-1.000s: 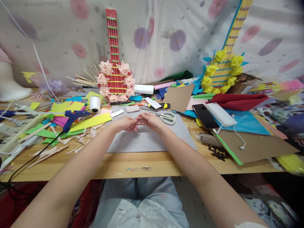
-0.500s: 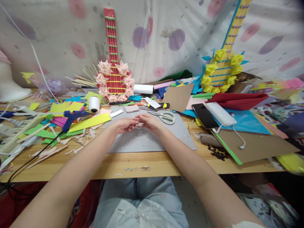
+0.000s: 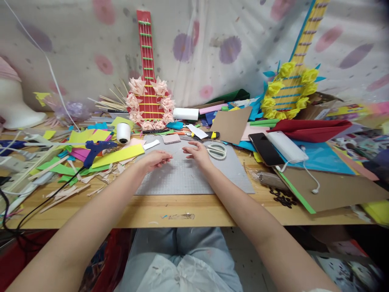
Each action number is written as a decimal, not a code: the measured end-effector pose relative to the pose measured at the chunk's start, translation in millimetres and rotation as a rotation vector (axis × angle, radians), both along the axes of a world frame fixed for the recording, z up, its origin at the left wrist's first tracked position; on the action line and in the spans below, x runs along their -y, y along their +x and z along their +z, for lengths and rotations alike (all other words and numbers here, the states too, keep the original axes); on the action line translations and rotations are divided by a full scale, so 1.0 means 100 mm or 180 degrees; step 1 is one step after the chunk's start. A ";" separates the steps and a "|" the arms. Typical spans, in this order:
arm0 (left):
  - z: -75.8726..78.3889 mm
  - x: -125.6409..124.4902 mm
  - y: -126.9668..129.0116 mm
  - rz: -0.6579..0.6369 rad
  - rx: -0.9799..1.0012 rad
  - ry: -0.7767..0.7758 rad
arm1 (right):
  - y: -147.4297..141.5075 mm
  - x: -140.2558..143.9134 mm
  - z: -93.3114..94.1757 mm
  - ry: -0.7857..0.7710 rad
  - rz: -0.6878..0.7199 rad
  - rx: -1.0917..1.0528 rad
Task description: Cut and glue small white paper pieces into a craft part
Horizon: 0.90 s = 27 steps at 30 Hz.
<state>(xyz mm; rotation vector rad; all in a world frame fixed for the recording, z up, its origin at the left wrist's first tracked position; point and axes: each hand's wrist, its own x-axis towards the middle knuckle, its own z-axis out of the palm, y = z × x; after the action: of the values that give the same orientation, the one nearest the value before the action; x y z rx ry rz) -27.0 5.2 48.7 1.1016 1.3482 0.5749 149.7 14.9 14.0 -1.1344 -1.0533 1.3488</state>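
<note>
Left hand: my left hand [image 3: 156, 159] hangs over the grey mat [image 3: 194, 178], fingers curled; whether they pinch anything I cannot tell.
Right hand: my right hand [image 3: 197, 151] is apart from it, fingers loosely spread, holding nothing.
Scissors: the scissors [image 3: 216, 150] lie on the mat just beside my right hand.
Glue gun: the glue gun [image 3: 95, 149] lies among paper scraps, left of the mat.

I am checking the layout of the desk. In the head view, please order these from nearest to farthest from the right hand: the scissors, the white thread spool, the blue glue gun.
From the right hand:
1. Scissors, just to its right on the grey mat.
2. White thread spool, to the left, beyond the left hand.
3. Blue glue gun, farther left among the paper scraps.
</note>
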 end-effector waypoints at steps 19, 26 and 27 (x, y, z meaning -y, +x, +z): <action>-0.05 0.00 -0.01 -0.0015 -0.0207 0.0093 | -0.11 0.00 -0.05 0.0216 -0.0396 0.0090; -0.07 0.01 -0.03 -0.0023 -0.0183 0.0136 | -0.11 -0.05 -0.06 0.0205 -0.0483 0.0113; -0.07 0.01 -0.03 -0.0035 -0.0205 0.0141 | -0.11 -0.06 -0.06 0.0192 -0.0500 0.0128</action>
<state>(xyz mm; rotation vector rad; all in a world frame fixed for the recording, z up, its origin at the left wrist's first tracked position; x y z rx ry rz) -30.3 4.4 41.6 1.1714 1.3896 0.5678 138.8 20.6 8.1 -1.1783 -1.0054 1.1678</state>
